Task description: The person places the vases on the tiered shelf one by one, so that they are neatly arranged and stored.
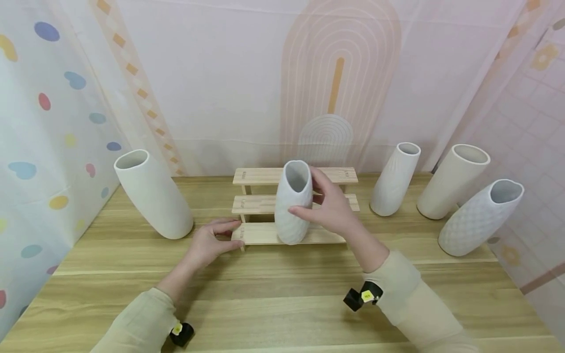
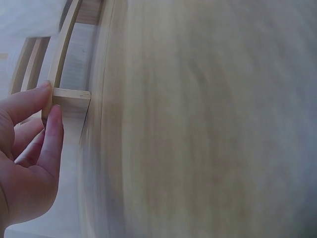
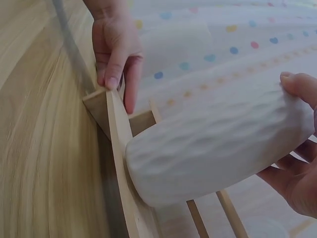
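A white vase (image 1: 291, 215) with a dimpled surface stands on or just over the lowest step of a three-step wooden rack (image 1: 260, 234). My right hand (image 1: 333, 206) grips its upper part from the right, thumb in front. In the right wrist view the vase (image 3: 223, 144) has its base at the lowest board; I cannot tell whether it bears its full weight. My left hand (image 1: 216, 240) pinches the left end of that board between thumb and fingers. The left wrist view shows this hand (image 2: 32, 153) at the board's end, near a rack leg (image 2: 72, 94).
A tall smooth white vase (image 1: 156, 196) stands left of the rack. On the right are a slim ribbed vase (image 1: 394, 184), a plain cylindrical vase (image 1: 450, 184) and a textured vase (image 1: 476, 220). All stand on a wood-grain table (image 1: 282, 299), with patterned curtains (image 1: 212, 88) behind and beside it.
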### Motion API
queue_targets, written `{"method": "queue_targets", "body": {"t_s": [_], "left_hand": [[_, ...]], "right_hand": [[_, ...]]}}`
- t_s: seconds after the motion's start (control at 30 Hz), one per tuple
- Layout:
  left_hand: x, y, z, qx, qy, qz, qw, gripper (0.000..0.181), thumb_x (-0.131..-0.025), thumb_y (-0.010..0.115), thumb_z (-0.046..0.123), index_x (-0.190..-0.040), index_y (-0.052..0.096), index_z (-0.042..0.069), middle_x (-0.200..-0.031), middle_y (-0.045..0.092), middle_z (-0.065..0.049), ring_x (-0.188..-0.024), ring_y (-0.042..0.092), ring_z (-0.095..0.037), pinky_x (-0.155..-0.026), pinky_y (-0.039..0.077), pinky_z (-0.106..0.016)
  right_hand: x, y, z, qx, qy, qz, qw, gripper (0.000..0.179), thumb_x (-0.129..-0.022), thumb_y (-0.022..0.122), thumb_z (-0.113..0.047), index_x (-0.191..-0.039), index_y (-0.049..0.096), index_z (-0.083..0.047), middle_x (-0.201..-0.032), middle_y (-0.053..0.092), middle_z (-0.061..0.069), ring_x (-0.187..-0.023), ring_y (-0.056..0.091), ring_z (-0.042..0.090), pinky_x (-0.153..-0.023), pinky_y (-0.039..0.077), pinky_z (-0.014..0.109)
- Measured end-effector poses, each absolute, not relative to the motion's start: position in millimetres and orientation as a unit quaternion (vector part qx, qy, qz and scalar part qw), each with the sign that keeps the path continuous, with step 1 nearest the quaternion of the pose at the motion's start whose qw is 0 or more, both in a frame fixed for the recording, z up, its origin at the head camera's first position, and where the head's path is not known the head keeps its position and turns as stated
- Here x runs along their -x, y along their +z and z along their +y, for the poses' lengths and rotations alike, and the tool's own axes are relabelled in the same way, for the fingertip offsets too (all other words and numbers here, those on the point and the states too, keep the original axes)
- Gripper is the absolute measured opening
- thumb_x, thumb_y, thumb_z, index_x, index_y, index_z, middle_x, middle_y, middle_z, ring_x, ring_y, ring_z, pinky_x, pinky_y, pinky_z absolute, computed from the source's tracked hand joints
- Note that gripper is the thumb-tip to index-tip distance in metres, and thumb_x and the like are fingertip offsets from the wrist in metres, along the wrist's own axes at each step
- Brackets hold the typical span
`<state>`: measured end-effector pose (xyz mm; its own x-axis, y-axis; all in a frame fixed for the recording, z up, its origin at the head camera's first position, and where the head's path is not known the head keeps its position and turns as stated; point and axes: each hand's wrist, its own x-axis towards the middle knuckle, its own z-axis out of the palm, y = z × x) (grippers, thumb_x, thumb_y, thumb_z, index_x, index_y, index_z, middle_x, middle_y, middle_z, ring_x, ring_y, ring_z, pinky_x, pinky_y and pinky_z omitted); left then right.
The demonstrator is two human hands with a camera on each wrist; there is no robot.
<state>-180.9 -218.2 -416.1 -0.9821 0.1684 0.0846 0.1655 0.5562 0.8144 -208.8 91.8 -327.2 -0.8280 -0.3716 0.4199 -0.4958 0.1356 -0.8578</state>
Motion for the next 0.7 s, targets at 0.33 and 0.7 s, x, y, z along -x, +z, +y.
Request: {"method": "queue_targets", "body": {"t_s": [0.33, 0.7], "left_hand": [[182, -417, -218, -0.095, 0.456, 0.885, -0.005, 0.055, -0.081, 0.084, 0.023, -0.130, 0.066, 0.006, -0.140, 0.055, -0.013, -0.111, 0.059, -0.027, -0.090, 0.047, -0.043], [183, -417, -217, -0.096, 0.448, 0.889, -0.009, 0.055, -0.080, 0.085, 0.024, -0.129, 0.066, 0.006, -0.139, 0.056, -0.013, -0.112, 0.059, -0.028, -0.092, 0.046, -0.044]], "right_hand": [[215, -329, 60, -0.327, 0.592, -0.736, 0.028, 0.079, -0.077, 0.085, -0.008, -0.146, 0.047, -0.016, -0.128, 0.057, 0.002, -0.114, 0.059, 0.021, -0.095, 0.049, 0.040], [219, -325, 52, -0.329, 0.573, -0.751, 0.012, 0.078, -0.080, 0.083, -0.012, -0.147, 0.045, -0.015, -0.129, 0.057, 0.001, -0.117, 0.058, 0.020, -0.095, 0.049, 0.040]]}}
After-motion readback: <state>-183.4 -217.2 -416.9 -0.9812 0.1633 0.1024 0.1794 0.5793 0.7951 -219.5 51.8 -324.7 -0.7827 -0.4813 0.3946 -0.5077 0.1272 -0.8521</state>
